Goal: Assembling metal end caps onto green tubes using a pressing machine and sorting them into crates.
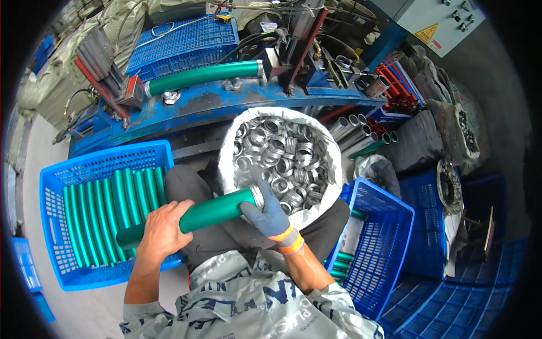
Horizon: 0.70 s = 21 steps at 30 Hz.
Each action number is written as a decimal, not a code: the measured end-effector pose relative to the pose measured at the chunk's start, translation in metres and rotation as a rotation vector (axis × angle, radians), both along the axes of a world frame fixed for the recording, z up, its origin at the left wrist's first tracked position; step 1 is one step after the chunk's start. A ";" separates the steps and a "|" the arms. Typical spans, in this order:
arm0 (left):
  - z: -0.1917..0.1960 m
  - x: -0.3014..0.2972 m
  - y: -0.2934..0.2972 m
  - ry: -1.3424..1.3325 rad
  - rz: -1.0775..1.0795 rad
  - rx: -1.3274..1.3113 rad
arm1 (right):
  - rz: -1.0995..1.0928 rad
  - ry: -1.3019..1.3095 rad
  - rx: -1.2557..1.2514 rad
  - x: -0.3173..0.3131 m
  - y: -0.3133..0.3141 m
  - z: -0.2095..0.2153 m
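Note:
A green metal tube [212, 213] lies slantwise across my lap. My bare left hand [166, 229] is wrapped round it near its lower left end. At its upper right end sits a silver threaded ring [257, 196], and my right hand [266, 213], in a grey-blue glove with an orange cuff, closes over that end and the ring. Just beyond, between my knees, stands a white sack [230, 148] with its rim rolled down, full of loose silver threaded rings [285, 161].
At left a blue crate [107, 282] holds a row of green tubes [104, 220]; another blue crate [389, 260] at right holds a few. Ahead, a blue machine bench [197, 110] carries a green tube [206, 77] between two end fixtures. Silver tubes [353, 133] lie under its right end.

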State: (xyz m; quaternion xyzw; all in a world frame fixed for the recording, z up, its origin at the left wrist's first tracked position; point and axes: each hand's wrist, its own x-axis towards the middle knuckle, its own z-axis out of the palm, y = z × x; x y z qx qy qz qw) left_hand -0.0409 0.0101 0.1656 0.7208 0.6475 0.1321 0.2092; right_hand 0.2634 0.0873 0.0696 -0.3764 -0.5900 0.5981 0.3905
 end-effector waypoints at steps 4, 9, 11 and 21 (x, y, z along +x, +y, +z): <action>-0.009 0.003 0.000 0.028 -0.006 0.030 | 0.008 -0.171 0.219 0.004 0.005 -0.003; -0.022 0.017 0.000 -0.007 0.036 0.058 | -0.118 -0.127 0.203 0.002 0.007 -0.001; -0.025 0.021 -0.001 -0.012 0.037 0.057 | -0.110 -0.154 0.273 0.007 0.012 -0.005; -0.024 0.025 0.001 -0.080 0.056 0.074 | -0.123 -0.087 0.266 0.019 0.029 -0.003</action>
